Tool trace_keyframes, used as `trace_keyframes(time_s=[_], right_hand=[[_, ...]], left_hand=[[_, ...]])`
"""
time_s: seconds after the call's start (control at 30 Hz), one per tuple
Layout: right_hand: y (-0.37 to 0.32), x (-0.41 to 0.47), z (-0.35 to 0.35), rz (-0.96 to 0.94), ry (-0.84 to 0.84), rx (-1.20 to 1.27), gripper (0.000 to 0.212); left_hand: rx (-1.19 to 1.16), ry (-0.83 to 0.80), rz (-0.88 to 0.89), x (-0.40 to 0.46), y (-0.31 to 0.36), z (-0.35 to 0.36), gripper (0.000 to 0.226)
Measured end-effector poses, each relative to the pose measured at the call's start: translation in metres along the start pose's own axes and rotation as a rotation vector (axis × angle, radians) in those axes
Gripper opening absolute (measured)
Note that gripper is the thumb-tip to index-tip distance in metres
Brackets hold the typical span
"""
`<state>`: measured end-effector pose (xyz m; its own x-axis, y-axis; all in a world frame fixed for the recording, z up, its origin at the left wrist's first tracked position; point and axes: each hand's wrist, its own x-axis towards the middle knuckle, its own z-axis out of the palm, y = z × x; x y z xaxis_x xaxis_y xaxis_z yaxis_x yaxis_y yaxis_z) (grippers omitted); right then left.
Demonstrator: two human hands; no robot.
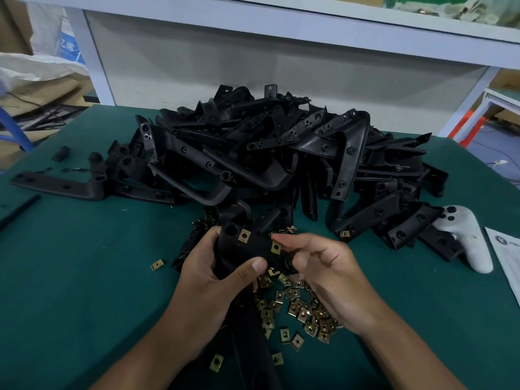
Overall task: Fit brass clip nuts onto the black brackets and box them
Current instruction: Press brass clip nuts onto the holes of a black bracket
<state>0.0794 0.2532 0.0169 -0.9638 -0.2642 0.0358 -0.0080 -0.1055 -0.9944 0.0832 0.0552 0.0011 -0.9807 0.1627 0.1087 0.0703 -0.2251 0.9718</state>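
Head view: left hand (216, 266) curled round a black bracket (250, 250) above the green table (84, 277), thumb across its face, two brass clip nuts (244, 236) already seated on it. Right hand (323, 273) with fingers bent, thumb and forefinger pinching the bracket's right end beside the second nut. Loose nuts (298, 308) scattered beneath, bracket pile (281, 153) behind, white controller (467, 240) and printed sheet (506, 260) at right, writing too small to read.

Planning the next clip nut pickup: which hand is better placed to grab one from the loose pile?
Probably the right hand: it hovers over the loose clip nuts, while the left hand grips the bracket.
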Motion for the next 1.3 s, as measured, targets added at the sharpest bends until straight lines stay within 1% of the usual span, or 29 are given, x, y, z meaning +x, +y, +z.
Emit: trace_keyframes(time_s=[0.1, 0.23, 0.3, 0.4, 0.57, 0.67, 0.73, 0.83, 0.93, 1.0, 1.1, 1.17, 1.3], right_hand=[[-0.002, 0.0, 0.004, -0.047, 0.006, -0.102, 0.043], [-0.002, -0.003, 0.008, -0.083, 0.05, -0.133, 0.033], [-0.002, -0.004, 0.007, -0.093, 0.041, -0.128, 0.029], [-0.002, -0.003, 0.007, -0.112, 0.062, -0.145, 0.03], [-0.017, -0.006, 0.002, -0.134, 0.114, -0.222, 0.019], [-0.037, -0.023, -0.003, -0.175, 0.154, -0.421, 0.017], [-0.051, -0.046, -0.01, -0.207, 0.199, -0.571, 0.017], [-0.069, -0.098, -0.025, -0.245, 0.319, -0.737, 0.018], [-0.083, -0.162, -0.041, -0.198, 0.496, -0.724, 0.02], [-0.089, -0.207, -0.052, -0.143, 0.632, -0.722, 0.019], [-0.098, -0.275, -0.066, -0.062, 0.813, -0.822, 0.019], [-0.102, -0.32, -0.072, 0.019, 0.927, -0.832, 0.021], [-0.105, -0.396, -0.08, 0.164, 1.062, -0.865, 0.019]], left_hand=[[0.027, 0.036, 0.032, -0.001, -0.001, 0.002, 0.034], [0.036, 0.072, 0.051, -0.002, -0.004, 0.004, 0.034], [0.051, 0.079, 0.057, -0.002, -0.005, 0.005, 0.038], [0.089, 0.077, 0.089, -0.001, -0.004, 0.004, 0.049], [0.099, 0.028, 0.109, -0.004, 0.005, 0.004, 0.03], [0.157, -0.018, 0.113, -0.009, 0.011, 0.008, 0.023], [0.246, -0.072, 0.14, -0.011, 0.017, 0.016, 0.02], [0.369, -0.215, 0.2, -0.017, 0.027, 0.046, 0.022], [0.537, -0.351, 0.322, -0.026, 0.035, 0.098, 0.027], [0.583, -0.458, 0.401, -0.035, 0.036, 0.139, 0.027], [0.549, -0.625, 0.429, -0.056, 0.028, 0.203, 0.024], [0.488, -0.715, 0.449, -0.076, 0.017, 0.243, 0.026], [0.418, -0.844, 0.445, -0.122, -0.001, 0.305, 0.034]])
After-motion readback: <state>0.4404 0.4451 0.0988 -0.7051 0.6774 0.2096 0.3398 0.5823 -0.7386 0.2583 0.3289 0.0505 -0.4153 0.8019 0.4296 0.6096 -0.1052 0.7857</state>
